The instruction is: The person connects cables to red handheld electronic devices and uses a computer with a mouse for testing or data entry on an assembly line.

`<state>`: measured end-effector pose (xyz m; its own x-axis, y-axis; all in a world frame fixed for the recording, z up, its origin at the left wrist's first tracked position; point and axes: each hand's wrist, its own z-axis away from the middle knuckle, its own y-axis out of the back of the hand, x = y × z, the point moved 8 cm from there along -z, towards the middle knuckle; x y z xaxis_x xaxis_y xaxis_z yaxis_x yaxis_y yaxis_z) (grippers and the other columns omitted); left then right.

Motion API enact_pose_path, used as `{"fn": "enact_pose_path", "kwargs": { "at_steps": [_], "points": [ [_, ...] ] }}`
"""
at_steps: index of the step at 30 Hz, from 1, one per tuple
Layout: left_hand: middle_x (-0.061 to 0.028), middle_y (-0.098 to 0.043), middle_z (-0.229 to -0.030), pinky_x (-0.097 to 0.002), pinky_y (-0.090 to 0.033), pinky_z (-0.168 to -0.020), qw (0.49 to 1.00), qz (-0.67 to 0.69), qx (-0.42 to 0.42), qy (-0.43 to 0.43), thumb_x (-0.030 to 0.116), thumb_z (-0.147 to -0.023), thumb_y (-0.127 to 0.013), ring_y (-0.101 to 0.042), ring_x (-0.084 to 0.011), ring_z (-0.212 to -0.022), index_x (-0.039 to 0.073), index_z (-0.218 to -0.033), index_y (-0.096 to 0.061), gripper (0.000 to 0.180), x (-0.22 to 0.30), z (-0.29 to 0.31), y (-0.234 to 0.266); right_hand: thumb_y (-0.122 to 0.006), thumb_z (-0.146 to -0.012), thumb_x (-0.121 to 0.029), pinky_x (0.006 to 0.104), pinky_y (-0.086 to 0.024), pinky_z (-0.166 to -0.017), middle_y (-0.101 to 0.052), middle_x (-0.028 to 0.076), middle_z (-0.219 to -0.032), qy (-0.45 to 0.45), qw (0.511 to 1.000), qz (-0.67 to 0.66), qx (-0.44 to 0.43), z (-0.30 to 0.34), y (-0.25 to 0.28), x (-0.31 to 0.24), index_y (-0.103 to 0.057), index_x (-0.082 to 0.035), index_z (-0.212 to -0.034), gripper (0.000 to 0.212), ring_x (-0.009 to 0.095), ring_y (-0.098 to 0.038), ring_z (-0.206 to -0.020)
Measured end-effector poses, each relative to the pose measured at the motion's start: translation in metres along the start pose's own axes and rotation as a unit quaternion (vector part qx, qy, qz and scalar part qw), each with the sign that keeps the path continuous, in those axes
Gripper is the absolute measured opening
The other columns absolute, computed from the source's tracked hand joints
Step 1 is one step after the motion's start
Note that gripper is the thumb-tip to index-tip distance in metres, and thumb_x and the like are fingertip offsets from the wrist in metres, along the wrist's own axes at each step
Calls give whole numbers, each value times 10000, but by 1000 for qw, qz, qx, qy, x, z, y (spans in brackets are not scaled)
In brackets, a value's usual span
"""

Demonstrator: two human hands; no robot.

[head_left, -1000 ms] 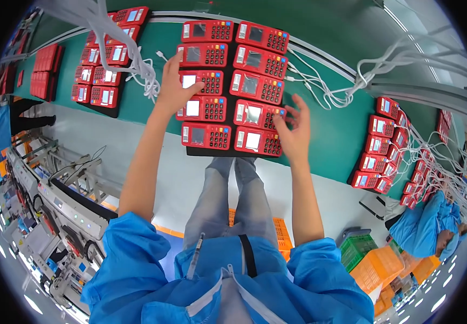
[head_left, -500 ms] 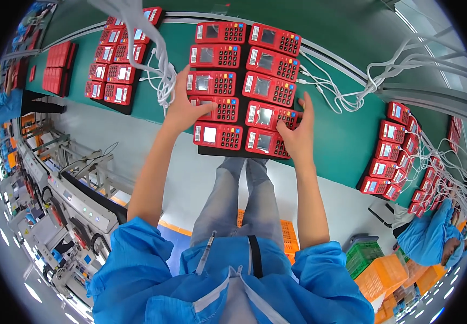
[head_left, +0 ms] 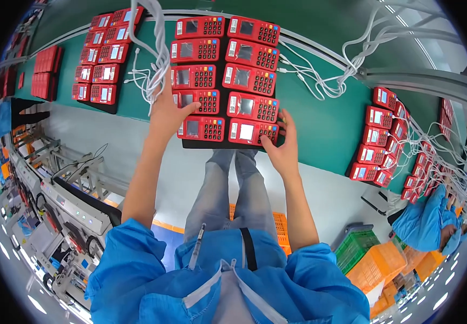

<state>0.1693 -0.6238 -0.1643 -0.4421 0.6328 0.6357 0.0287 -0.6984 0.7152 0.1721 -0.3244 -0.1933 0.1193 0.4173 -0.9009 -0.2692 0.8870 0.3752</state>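
Both hands (head_left: 166, 116) (head_left: 284, 151) half open, thumbs on red keypad terminals (head_left: 210, 101) (head_left: 246, 131)

Green bench (head_left: 320, 124), metal rail along far edge. On bench: black tray (head_left: 204, 144) bearing ten red keypad terminals (head_left: 252, 79), two columns of five, screens up. Leftward: second terminal group (head_left: 104, 74), two columns; beyond it, red blocks (head_left: 44, 67). Rightward: loose white cables (head_left: 320, 89); farther, another terminal group (head_left: 375, 136), cables attached.

White labels (head_left: 233, 130) | on red keypad terminals (head_left: 250, 80) | print too small to read
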Motion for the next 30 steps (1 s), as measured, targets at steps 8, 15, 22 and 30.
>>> {"fn": "enact_pose_path", "kwargs": {
  "at_steps": [8, 15, 22, 30],
  "points": [
    [-211, -328, -1485, -449, -307, -1127, 998, 26, 33, -56, 250, -690, -839, -313, -369, -1382, 62, -1501, -240, 1026, -21, 53, -15, -673, -772, -7, 386, -433, -996, -465, 161, -1307, -4, 1000, 27, -11, 1, -3, -4, -338, -45, -1451, 758, 287, -483, -1200],
    [-231, -349, -1445, -438, -410, -1057, 1000, 11, 8, -22, 261, -631, -867, -404, -354, -1325, 70, -1526, -184, 1142, -25, 50, -28, -719, -774, -41, 374, -451, -971, -456, 173, -1310, 9, 1000, -6, -4, 3, 7, 12, -318, -12, -1450, 787, 271, -487, -1188],
    [-202, -475, -1364, -401, -441, -1009, 996, 86, 37, -10, 293, -667, -853, -517, -303, -1215, -3, -1455, -288, 1014, -22, 46, -25, -854, -645, -145, 451, -352, -1078, -389, 239, -1392, 2, 998, 56, -9, 18, 6, 8, -213, -2, -1491, 1071, 409, -405, -1276],
    [-190, -556, -1314, -363, -410, -1036, 953, 301, 20, 36, 290, -775, -715, -545, -309, -1220, 57, -1437, -356, 789, -47, -9, -70, -853, -606, -51, 480, -282, -1113, -293, 296, -1453, 81, 975, 202, 38, 41, -17, 8, -152, -31, -1515, 1149, 475, -317, -1324]
  ]
}}
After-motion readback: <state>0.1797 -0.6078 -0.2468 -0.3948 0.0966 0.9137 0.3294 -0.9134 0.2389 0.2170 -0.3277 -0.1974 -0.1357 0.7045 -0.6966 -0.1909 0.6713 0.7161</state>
